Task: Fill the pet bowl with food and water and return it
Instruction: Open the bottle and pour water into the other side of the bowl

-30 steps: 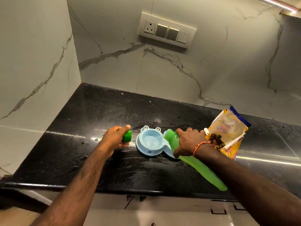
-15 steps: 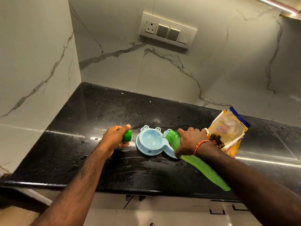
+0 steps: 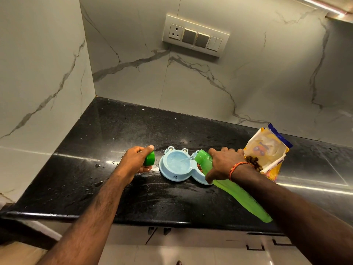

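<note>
A light blue double pet bowl [image 3: 172,175] with frog-like eye bumps on its far rim sits on the black counter [image 3: 107,142], near the front edge and roughly midway between the two hands. The right hand [image 3: 222,165] has its grip curled round the neck end of a green water bottle [image 3: 240,196], which lies tilted almost flat, its open mouth aimed left over the bowl's larger compartment and its base reaching back past the counter's front edge. A thin stream of water runs from the bottle's mouth into that compartment, where a shallow pool of water shows. The smaller compartment on the right is mostly hidden behind the bottle and hand; a few brown kibble pieces [image 3: 199,168] show in it. An orange thread band [image 3: 237,167] circles the right wrist. The left hand [image 3: 136,162] rests on the counter just left of the bowl, its grip closed round the green bottle cap [image 3: 149,158], thumb on top. Behind the right hand stands an opened yellow pet food bag [image 3: 267,150], leaning, with brown kibble visible at its mouth. Water droplets dot the counter. A switch panel [image 3: 195,36] is set in the marble wall above.
</note>
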